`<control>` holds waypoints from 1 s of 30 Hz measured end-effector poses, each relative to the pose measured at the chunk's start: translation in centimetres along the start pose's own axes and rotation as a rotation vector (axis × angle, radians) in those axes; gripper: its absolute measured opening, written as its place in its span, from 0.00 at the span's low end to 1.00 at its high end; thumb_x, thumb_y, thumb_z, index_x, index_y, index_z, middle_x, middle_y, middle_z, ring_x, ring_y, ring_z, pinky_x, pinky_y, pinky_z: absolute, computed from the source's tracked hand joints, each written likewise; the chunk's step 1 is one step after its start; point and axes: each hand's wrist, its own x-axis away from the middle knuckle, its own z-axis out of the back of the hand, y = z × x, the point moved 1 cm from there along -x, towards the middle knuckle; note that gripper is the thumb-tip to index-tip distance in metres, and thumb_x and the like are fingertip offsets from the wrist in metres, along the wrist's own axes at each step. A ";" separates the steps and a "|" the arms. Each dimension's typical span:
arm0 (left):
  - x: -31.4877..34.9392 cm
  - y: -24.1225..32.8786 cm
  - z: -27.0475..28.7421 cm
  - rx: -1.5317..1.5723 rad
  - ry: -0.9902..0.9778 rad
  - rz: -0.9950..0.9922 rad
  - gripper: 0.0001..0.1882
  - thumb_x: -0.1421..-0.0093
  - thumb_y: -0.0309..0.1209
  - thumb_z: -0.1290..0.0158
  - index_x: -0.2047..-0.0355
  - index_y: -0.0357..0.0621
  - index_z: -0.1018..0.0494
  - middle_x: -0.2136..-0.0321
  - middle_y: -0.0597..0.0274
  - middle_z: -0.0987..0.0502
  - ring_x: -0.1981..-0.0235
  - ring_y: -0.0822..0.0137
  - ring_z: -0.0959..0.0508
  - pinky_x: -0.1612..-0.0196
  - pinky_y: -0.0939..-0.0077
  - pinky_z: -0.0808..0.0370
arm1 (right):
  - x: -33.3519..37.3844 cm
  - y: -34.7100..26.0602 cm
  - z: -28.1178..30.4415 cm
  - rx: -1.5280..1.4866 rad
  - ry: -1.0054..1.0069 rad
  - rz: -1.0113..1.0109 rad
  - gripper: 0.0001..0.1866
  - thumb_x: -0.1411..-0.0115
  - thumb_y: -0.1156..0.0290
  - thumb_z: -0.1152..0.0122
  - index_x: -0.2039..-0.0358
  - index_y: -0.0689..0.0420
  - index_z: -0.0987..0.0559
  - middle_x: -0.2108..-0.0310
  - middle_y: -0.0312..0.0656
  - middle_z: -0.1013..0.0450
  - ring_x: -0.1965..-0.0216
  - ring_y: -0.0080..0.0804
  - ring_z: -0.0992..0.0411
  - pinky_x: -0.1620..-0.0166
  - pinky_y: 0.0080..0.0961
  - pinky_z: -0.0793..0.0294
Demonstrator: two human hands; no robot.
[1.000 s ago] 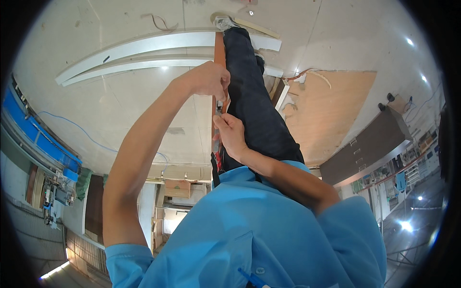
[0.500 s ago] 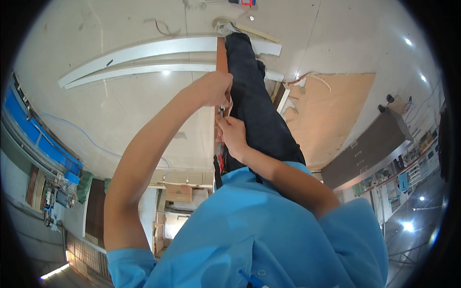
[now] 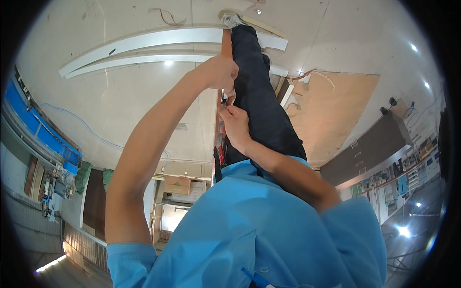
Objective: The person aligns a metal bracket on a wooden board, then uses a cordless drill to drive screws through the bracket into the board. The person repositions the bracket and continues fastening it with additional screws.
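Observation:
A long, narrow reddish-brown board (image 3: 226, 44) runs away from me along the left side of my dark-trousered leg. Over it, my left hand (image 3: 220, 73) is closed, its fingers curled downward; whatever they grip is hidden. Nearer to me, my right hand (image 3: 235, 126) is also closed, thumb and fingers pinched together at the board's edge. A small metal piece (image 3: 224, 95) shows between the two hands, too little of it to name. Red parts of something (image 3: 221, 152) lie just below my right hand, partly covered by my shirt and leg.
Two long white strips (image 3: 144, 43) lie across the floor beyond the board. A large tan sheet (image 3: 343, 113) lies to the right, with a dark cabinet (image 3: 367, 149) past it. A thin blue hose (image 3: 86, 126) crosses the floor at left, near blue equipment (image 3: 41, 129).
The whole view has shifted slightly, so floor and leg sit higher in the picture. Both hands show a little farther up along the board, still closed.

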 end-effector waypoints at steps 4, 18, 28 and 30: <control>0.0 -0.2 -0.2 0.014 0.013 -0.001 0.15 0.65 0.28 0.31 0.79 0.40 0.25 0.80 0.61 0.22 0.75 0.60 0.21 0.70 0.66 0.26 | 0.1 0.1 0.2 0.052 0.000 -0.026 0.18 0.32 0.63 0.37 0.77 0.60 0.24 0.78 0.33 0.30 0.85 0.17 0.36 0.83 0.19 0.38; 0.0 -0.8 0.0 0.015 -0.023 -0.003 0.14 0.63 0.29 0.31 0.78 0.40 0.24 0.80 0.59 0.22 0.74 0.59 0.20 0.70 0.65 0.25 | -1.0 1.2 0.2 0.314 0.026 0.147 0.19 0.33 0.65 0.38 0.79 0.62 0.25 0.84 0.32 0.33 0.86 0.19 0.33 0.84 0.22 0.37; -0.2 -0.6 -0.9 0.056 -0.001 0.011 0.15 0.65 0.27 0.33 0.76 0.39 0.25 0.79 0.57 0.23 0.74 0.56 0.21 0.72 0.62 0.26 | -0.2 0.2 0.6 0.293 0.014 0.127 0.19 0.33 0.66 0.38 0.79 0.63 0.25 0.85 0.35 0.32 0.87 0.20 0.32 0.83 0.25 0.36; -0.3 -0.5 -0.7 -0.011 0.025 -0.028 0.15 0.65 0.28 0.33 0.76 0.39 0.25 0.79 0.57 0.23 0.74 0.55 0.21 0.72 0.61 0.26 | -0.3 -0.3 0.5 0.312 0.007 0.150 0.19 0.33 0.66 0.38 0.80 0.64 0.25 0.85 0.35 0.31 0.87 0.21 0.32 0.83 0.25 0.36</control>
